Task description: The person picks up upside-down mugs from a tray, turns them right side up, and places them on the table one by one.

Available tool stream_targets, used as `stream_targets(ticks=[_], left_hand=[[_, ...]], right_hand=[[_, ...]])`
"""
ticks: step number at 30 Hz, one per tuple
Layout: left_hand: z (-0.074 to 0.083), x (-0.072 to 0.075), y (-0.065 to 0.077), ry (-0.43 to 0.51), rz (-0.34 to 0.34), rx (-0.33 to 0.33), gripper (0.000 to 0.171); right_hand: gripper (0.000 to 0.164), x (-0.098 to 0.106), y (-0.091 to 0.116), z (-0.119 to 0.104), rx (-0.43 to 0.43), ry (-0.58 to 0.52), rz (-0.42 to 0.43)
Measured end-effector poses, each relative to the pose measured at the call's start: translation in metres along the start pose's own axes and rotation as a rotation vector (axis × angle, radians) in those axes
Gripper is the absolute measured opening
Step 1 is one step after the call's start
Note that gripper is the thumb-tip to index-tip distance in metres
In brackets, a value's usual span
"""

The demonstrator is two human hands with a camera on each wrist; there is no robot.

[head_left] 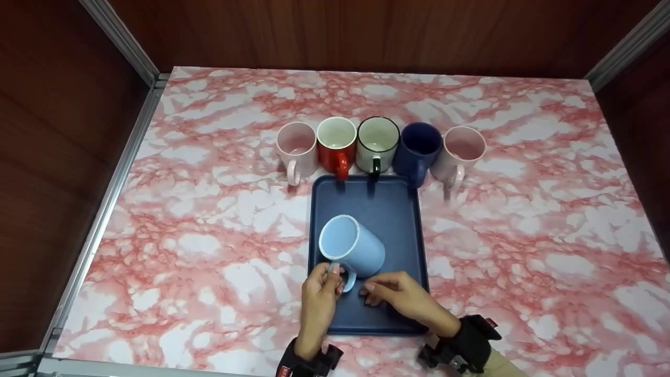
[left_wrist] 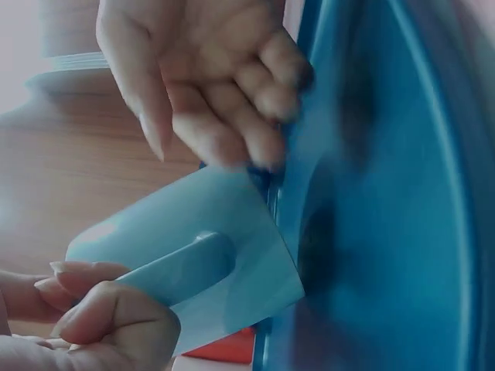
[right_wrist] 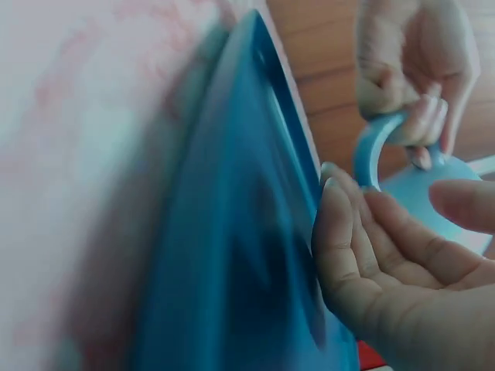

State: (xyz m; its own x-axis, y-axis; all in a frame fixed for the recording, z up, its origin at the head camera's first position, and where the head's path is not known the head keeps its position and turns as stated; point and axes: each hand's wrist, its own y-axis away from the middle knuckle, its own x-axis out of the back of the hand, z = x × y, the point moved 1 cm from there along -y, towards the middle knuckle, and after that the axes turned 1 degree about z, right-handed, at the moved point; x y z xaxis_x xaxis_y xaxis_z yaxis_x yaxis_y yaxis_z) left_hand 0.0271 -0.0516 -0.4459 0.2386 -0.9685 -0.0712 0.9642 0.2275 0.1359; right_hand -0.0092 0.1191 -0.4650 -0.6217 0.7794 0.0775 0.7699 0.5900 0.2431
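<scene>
Tilted over the dark blue tray point(head_left: 366, 204) is a light blue mug point(head_left: 366, 254), its mouth toward the upper left in the head view. My left hand point(head_left: 320, 293) pinches the mug's handle between thumb and fingers. Close by the mug's lower end, my right hand point(head_left: 403, 296) hovers over the tray with loosely bent fingers and holds nothing. In the left wrist view, the fingers point(left_wrist: 216, 139) of the right hand are beside the mug point(left_wrist: 232, 294). The right wrist view shows the left hand point(right_wrist: 414, 77) on the curved handle.
Behind the tray, a row of upright mugs has handles facing me: pink point(head_left: 297, 149), red point(head_left: 335, 149), white with black rim point(head_left: 378, 146), dark blue point(head_left: 417, 152) and another pink mug point(head_left: 460, 154). Brown wooden panels point(head_left: 345, 34) enclose the red-and-white marbled table point(head_left: 220, 209).
</scene>
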Motion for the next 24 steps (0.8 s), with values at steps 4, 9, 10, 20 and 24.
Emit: stream_targets(ticks=[4,9,10,20,24], left_hand=[[0.001,-0.005,0.001,0.087,-0.02,0.047,0.021],[0.004,-0.011,0.003,0.139,-0.034,0.066,0.021],[0.005,-0.013,0.004,0.153,-0.033,0.067,0.021],[0.01,-0.023,0.009,0.266,-0.043,-0.001,0.02],[0.01,-0.027,0.011,0.297,-0.064,-0.027,0.021]], right_hand=[[0.033,-0.007,-0.001,0.003,-0.019,-0.054,0.017],[0.037,-0.012,-0.002,0.004,-0.021,-0.165,0.059],[0.037,-0.013,-0.002,0.004,-0.018,-0.188,0.071],[0.028,-0.024,-0.004,0.002,0.041,-0.336,0.285],[0.022,-0.028,-0.003,0.003,0.118,-0.358,0.386]])
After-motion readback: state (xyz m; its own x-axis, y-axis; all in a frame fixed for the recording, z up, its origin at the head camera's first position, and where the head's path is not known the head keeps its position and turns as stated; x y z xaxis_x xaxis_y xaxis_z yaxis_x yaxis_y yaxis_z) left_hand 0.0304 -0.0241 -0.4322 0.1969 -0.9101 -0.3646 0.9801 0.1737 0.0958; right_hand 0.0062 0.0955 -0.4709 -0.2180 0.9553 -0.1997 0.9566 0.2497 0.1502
